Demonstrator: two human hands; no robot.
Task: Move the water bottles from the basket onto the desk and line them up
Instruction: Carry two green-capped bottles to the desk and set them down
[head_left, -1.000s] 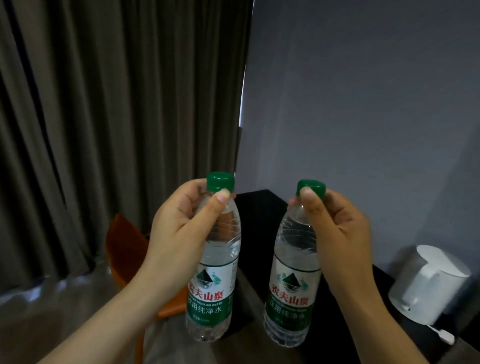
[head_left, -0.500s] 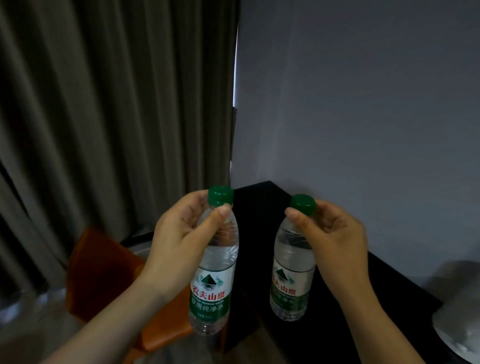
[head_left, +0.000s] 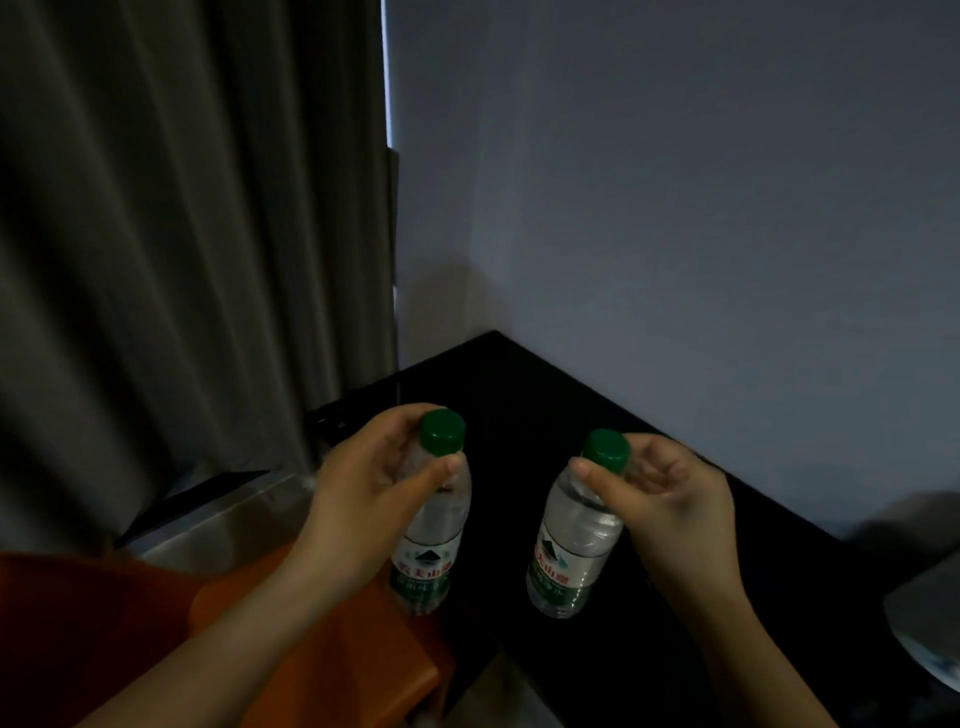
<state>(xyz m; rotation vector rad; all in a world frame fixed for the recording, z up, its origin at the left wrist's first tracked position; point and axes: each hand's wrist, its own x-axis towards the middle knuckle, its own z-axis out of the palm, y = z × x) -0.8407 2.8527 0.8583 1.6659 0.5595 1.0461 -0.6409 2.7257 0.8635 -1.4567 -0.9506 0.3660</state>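
Two clear water bottles with green caps and green-and-white labels are held upright over the near end of the black desk (head_left: 519, 395). My left hand (head_left: 374, 488) grips the neck of the left bottle (head_left: 431, 551), thumb across its shoulder just under the cap. My right hand (head_left: 670, 504) pinches the neck of the right bottle (head_left: 571, 545) below its cap. The right bottle's base is low over the desk top or on it; I cannot tell which. The left bottle hangs at the desk's near edge. No basket is in view.
An orange chair (head_left: 322, 654) stands below my left arm, beside the desk. Grey curtains (head_left: 182, 260) fill the left, a plain wall (head_left: 675, 208) runs behind the desk. A blurred white kettle (head_left: 930, 613) sits at the far right edge.
Both hands have carried the bottles forward and down toward the desk. The camera has tilted up and to the right, so the kettle has slid to the frame's edge.
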